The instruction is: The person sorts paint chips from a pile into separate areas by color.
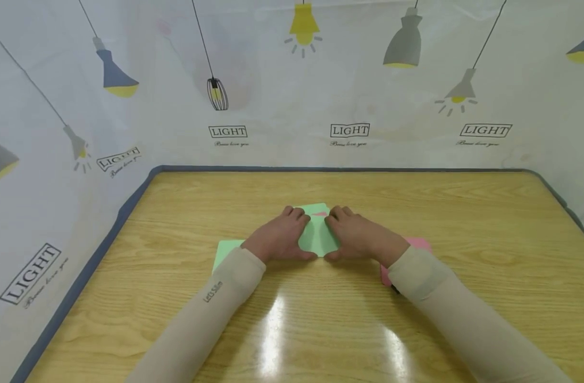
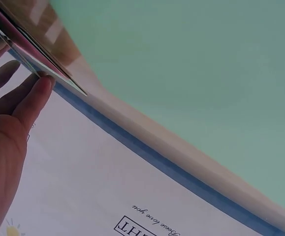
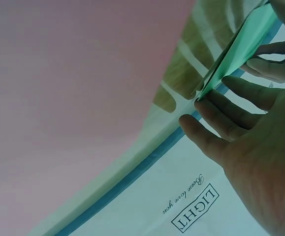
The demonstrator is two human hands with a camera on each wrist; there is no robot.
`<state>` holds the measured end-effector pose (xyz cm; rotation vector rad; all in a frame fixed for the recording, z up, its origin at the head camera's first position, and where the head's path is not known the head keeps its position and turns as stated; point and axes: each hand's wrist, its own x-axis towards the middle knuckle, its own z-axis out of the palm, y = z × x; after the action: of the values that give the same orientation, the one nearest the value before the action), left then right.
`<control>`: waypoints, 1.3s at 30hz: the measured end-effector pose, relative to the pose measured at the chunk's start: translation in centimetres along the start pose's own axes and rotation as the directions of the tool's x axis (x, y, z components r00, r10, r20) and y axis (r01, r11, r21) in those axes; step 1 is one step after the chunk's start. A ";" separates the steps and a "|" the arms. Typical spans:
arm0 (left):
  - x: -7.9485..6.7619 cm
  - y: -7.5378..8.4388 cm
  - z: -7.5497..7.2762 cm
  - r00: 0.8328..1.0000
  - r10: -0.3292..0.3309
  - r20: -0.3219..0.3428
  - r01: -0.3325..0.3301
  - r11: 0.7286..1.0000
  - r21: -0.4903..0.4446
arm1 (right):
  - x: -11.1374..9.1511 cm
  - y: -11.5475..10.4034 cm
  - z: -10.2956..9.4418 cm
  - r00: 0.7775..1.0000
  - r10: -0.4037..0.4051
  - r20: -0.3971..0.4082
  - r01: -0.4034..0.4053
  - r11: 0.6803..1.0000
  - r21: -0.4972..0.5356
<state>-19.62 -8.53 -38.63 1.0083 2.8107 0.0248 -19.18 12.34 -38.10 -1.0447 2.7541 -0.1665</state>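
Observation:
A green paper piece [image 1: 319,239] is between both hands at the middle of the wooden table, with a pink sliver [image 1: 319,214] showing near its far edge. My left hand [image 1: 283,234] grips its left side, fingers at the far part and thumb at the near corner. From the right, my right hand [image 1: 356,234] holds it in the same way. In the left wrist view, the left hand [image 2: 9,128] touches the edge of thin layered sheets. The right wrist view has the right hand [image 3: 255,128] along the folded green paper [image 3: 240,46].
Under the left wrist lies another green sheet [image 1: 225,250]. A pink sheet [image 1: 418,243] is partly hidden beneath the right wrist, a small black item [image 1: 395,290] beside it. A white lamp-printed cover [image 1: 282,106] stands behind the wooden table [image 1: 177,213].

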 end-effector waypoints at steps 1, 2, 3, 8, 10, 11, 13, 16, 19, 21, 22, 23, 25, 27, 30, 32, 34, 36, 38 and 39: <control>-0.1 0.0 0.0 1.000 -0.002 -0.003 0.002 1.000 0.006 | 0.0 0.0 0.0 1.000 0.002 0.000 -0.002 1.000 0.009; -0.1 0.0 0.1 1.000 -0.005 -0.006 0.005 1.000 0.008 | 0.0 0.0 -0.1 1.000 0.005 0.001 -0.005 1.000 0.018; -0.2 -0.1 0.0 1.000 -0.007 -0.009 0.007 1.000 0.006 | 0.0 0.0 -0.1 1.000 0.008 0.002 -0.008 1.000 0.028; -0.9 -0.3 -0.4 1.000 -0.021 0.004 0.021 0.999 -0.030 | 0.2 -0.1 -0.3 1.000 -0.001 0.005 0.001 0.999 0.054; -1.3 -0.5 -0.6 1.000 -0.022 0.008 0.022 0.999 -0.046 | 0.2 -0.2 -0.3 1.000 -0.010 0.002 0.010 0.998 0.070; -1.6 -0.5 -0.8 1.000 -0.024 0.009 0.024 0.998 -0.055 | 0.2 -0.2 -0.3 1.000 -0.017 -0.005 0.017 0.997 0.079; -2.2 -0.7 -1.1 1.000 -0.020 0.004 0.020 0.998 -0.062 | 0.2 -0.3 -0.3 0.999 -0.026 -0.019 0.027 0.994 0.108; -3.3 -1.1 -1.5 1.000 -0.018 -0.013 0.017 0.997 -0.071 | 0.4 -0.8 -0.4 0.998 -0.043 -0.044 0.049 0.988 0.149; -4.5 -1.7 -1.7 0.999 -0.021 -0.041 0.018 0.996 -0.086 | 0.8 -1.7 -0.7 0.996 -0.059 -0.064 0.070 0.982 0.177; -5.5 -2.2 -1.8 0.998 -0.031 -0.062 0.025 0.994 -0.106 | 1.2 -2.4 -0.8 0.994 -0.075 -0.075 0.087 0.981 0.173; -6.1 -2.4 -1.8 0.997 -0.036 -0.074 0.027 0.993 -0.116 | 1.4 -2.8 -0.9 0.993 -0.084 -0.080 0.097 0.980 0.171; -6.6 -2.7 -1.9 0.996 -0.040 -0.084 0.029 0.992 -0.127 | 1.6 -3.2 -1.0 0.992 -0.098 -0.084 0.111 0.980 0.165; -7.7 -3.3 -1.8 0.993 -0.052 -0.103 0.036 0.988 -0.151 | 2.0 -4.0 -1.0 0.989 -0.118 -0.085 0.130 0.980 0.148; -8.9 -3.9 -1.6 0.991 -0.066 -0.116 0.045 0.983 -0.177 | 2.5 -4.8 -1.0 0.986 -0.143 -0.084 0.154 0.979 0.137; -10.4 -4.6 -1.3 0.988 -0.088 -0.124 0.061 0.977 -0.206 | 3.1 -6.0 -0.9 0.983 -0.168 -0.072 0.176 0.975 0.133; -11.3 -4.9 -1.1 0.987 -0.103 -0.125 0.074 0.972 -0.221 | 3.5 -6.6 -0.7 0.981 -0.182 -0.060 0.189 0.973 0.132; -12.1 -5.3 -0.9 0.985 -0.111 -0.128 0.080 0.971 -0.227 | 3.8 -7.2 -0.5 0.982 -0.185 -0.042 0.189 0.974 0.127; -12.7 -5.6 -0.7 0.984 -0.119 -0.132 0.086 0.969 -0.234 | 4.1 -7.8 -0.2 0.981 -0.191 -0.029 0.193 0.973 0.125; -13.3 -5.9 -0.6 0.982 -0.128 -0.136 0.093 0.966 -0.240 | 4.4 -8.3 0.0 0.980 -0.195 -0.025 0.197 0.973 0.122; -13.6 -6.1 -0.5 0.982 -0.134 -0.137 0.098 0.966 -0.240 | 4.6 -8.6 0.1 0.979 -0.201 -0.027 0.202 0.972 0.118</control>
<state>-13.22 -21.84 -36.68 0.8189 2.9087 0.4249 -16.98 2.90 -37.40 -1.2927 2.6092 -0.3657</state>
